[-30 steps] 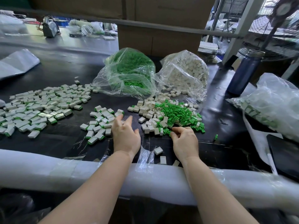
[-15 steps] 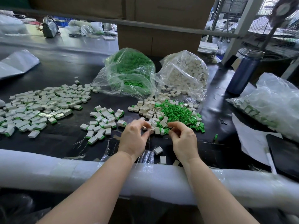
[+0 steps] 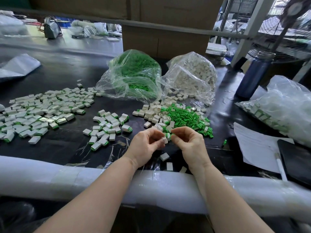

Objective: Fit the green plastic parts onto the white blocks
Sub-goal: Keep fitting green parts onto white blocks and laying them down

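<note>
My left hand (image 3: 146, 145) pinches a white block (image 3: 164, 140) just above the black table. My right hand (image 3: 190, 142) pinches a green plastic part (image 3: 168, 135) that touches the block's right end. Both hands meet in front of a loose heap of green parts (image 3: 185, 116) mixed with white blocks (image 3: 154, 113). Blocks with green ends lie in a small group (image 3: 107, 126) to the left and in a wide spread (image 3: 42, 111) at the far left.
A clear bag of green parts (image 3: 134, 74) and a clear bag of white blocks (image 3: 193, 74) stand behind the heap. A blue bottle (image 3: 252, 74), another plastic bag (image 3: 282, 108), paper (image 3: 257, 145) and a dark tablet (image 3: 297, 162) sit at right. A white padded edge (image 3: 67, 179) runs along the front.
My left hand left the small group of blocks, moved right and picked up a white block. My right hand picked a green part from the heap, and both hands came together.
</note>
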Demonstrator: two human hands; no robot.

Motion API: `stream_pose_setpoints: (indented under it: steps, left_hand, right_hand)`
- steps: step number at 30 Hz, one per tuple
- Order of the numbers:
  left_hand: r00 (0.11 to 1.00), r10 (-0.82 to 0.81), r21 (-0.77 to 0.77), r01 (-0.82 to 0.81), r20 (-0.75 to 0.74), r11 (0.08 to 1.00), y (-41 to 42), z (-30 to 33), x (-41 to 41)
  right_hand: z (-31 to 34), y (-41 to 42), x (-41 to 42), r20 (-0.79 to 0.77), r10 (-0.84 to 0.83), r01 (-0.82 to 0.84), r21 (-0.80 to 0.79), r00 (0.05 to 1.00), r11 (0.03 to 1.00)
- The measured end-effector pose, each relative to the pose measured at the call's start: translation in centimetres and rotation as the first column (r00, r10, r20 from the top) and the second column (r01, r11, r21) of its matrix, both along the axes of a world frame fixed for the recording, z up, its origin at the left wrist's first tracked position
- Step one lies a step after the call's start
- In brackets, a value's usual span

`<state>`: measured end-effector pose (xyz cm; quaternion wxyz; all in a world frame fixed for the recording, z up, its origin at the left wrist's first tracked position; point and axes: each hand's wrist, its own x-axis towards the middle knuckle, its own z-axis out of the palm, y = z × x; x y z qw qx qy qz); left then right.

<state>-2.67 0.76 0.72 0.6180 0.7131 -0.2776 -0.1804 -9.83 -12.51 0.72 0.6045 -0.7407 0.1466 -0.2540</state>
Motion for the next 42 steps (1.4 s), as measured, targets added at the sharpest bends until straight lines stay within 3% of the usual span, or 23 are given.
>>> stream_pose_setpoints:
  steps: [6, 17, 42]
  left_hand:
    - [0.999, -0.009, -0.017, 0.008, -0.030, 1.000, -0.05, 0.10, 0.01]
    - [0.999, 0.023, -0.014, -0.024, -0.041, 1.000, 0.08, 0.08, 0.00]
    - [0.988, -0.031, 0.134, 0.010, 0.148, 0.991, 0.02, -0.30, -0.10]
  right_hand:
    - [-0.10, 0.10, 0.01, -0.030, 0.034, -0.031, 0.078, 0.999, 0.996]
    - [-0.04, 0.28, 0.01, -0.090, 0.046, -0.051, -0.054, 0.995, 0.997]
    - [0.33, 0.28, -0.35, -0.134, 0.119, -0.124, -0.029, 0.984, 0.992]
